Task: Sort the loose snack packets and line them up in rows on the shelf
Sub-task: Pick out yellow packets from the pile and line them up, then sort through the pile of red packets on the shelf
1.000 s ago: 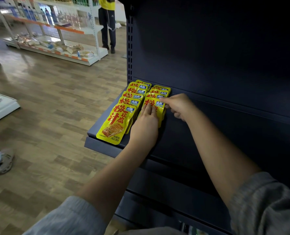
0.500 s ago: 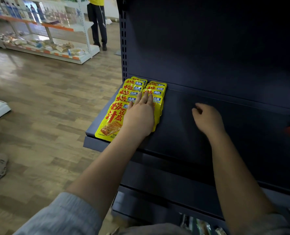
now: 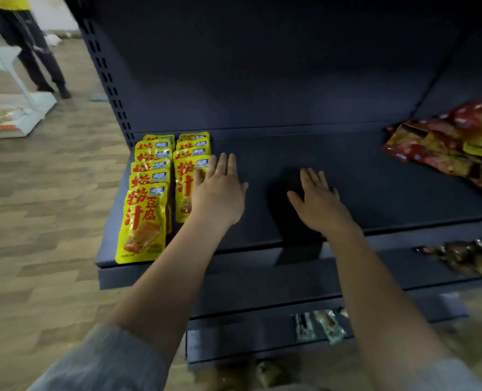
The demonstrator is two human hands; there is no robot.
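Both forearms reach up from the bottom of the frame over the dark shelf. The left hand lies flat, fingers straight, its edge overlapping the right-hand row of yellow snack packets at centre left. The right hand is spread palm-down at centre, holding nothing; whether it touches the shelf is unclear. Red loose packets lie heaped at the right edge, cut off and blurred.
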